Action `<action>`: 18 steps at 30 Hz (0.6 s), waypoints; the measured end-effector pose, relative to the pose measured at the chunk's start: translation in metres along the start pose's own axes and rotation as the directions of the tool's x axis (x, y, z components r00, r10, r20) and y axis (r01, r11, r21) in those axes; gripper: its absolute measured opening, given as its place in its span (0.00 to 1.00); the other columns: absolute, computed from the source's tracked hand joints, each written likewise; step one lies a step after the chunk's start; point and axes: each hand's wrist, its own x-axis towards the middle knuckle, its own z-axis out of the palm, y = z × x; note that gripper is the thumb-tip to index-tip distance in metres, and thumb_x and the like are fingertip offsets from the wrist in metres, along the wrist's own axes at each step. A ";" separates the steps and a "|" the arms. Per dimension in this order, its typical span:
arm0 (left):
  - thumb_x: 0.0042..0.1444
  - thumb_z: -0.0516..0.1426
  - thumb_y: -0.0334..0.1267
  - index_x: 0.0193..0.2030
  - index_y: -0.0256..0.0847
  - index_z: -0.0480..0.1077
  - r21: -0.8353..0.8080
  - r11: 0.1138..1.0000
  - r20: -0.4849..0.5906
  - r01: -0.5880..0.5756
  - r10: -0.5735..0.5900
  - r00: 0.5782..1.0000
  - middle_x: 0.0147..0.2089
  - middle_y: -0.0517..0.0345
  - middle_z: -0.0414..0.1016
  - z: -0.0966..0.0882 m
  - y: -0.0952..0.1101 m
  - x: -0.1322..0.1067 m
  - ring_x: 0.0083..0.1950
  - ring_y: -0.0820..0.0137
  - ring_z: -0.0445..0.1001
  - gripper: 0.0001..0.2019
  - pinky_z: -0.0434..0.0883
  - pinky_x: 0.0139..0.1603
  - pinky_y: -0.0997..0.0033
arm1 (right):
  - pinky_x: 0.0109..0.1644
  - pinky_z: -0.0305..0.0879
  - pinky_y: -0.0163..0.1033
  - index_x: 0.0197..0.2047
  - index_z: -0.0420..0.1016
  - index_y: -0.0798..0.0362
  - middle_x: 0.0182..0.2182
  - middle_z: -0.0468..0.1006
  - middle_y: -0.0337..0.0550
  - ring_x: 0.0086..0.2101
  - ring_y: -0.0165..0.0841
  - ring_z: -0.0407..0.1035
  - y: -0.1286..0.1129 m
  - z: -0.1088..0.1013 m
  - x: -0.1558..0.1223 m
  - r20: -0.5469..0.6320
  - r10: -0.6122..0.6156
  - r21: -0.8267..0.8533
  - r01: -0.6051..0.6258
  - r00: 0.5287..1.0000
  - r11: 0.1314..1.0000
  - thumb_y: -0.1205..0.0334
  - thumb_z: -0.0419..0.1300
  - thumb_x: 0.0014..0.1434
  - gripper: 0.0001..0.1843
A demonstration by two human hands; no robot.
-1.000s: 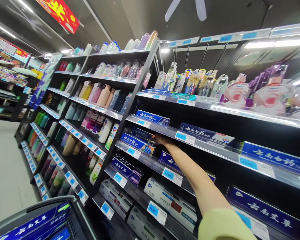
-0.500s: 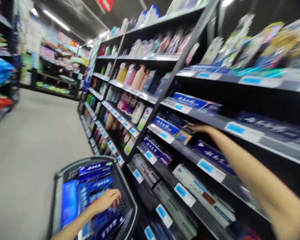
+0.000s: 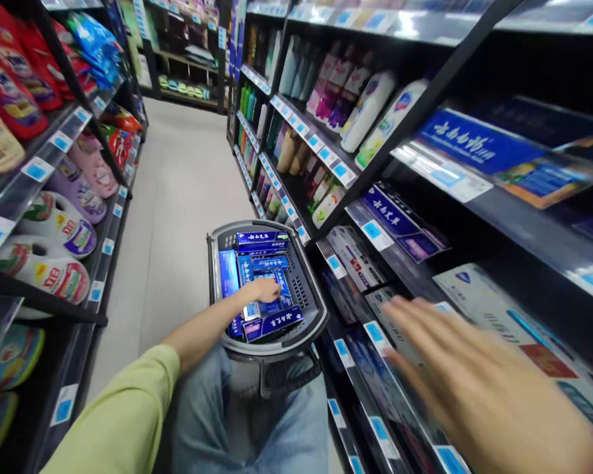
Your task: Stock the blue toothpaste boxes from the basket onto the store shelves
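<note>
A grey shopping basket (image 3: 315,309) sits in front of my knees, filled with several blue toothpaste boxes (image 3: 261,240). My left hand (image 3: 263,289) reaches down into it, fingers curled on one of the blue boxes in the middle of the basket. My right hand (image 3: 467,378) hangs open in the air at the lower right, fingers spread and smeared by motion, holding nothing, just in front of the lower shelf edge (image 3: 375,332). A blue toothpaste box (image 3: 479,141) lies on the shelf up to the right.
Black shelving runs along the right with toothpaste boxes and, farther on, bottles (image 3: 370,108). On the left stand shelves with red bags (image 3: 10,72) and round packs (image 3: 54,224). A pale floor aisle (image 3: 178,191) runs between them.
The view has swung down and left. My right hand has come off the upper shelf and dropped low, open. My left hand has stayed down in the basket, on the boxes.
</note>
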 end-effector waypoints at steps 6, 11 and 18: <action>0.52 0.59 0.36 0.36 0.34 0.80 0.124 0.986 0.156 0.114 -0.132 0.979 0.35 0.38 0.79 0.010 -0.005 0.005 0.38 0.53 0.77 0.09 0.69 0.44 0.59 | 0.55 0.68 0.43 0.62 0.70 0.48 0.51 0.79 0.48 0.51 0.40 0.73 -0.006 0.148 0.047 0.565 -0.230 0.251 0.100 0.792 0.963 0.62 0.57 0.64 0.23; 0.50 0.62 0.39 0.38 0.38 0.79 0.121 0.979 0.202 0.165 -0.187 0.962 0.38 0.43 0.81 0.023 -0.006 0.009 0.41 0.57 0.76 0.10 0.69 0.47 0.62 | 0.58 0.64 0.46 0.63 0.67 0.57 0.57 0.74 0.57 0.58 0.46 0.67 -0.023 0.274 0.104 0.651 -0.137 0.104 0.091 0.747 0.990 0.73 0.59 0.58 0.28; 0.50 0.63 0.42 0.38 0.37 0.78 0.030 0.987 0.172 0.156 -0.159 0.972 0.40 0.40 0.80 0.033 -0.011 0.014 0.44 0.55 0.76 0.12 0.68 0.50 0.61 | 0.62 0.59 0.50 0.59 0.71 0.58 0.55 0.75 0.57 0.58 0.46 0.67 -0.052 0.342 0.103 0.663 -0.190 0.119 0.148 0.724 0.982 0.78 0.62 0.52 0.29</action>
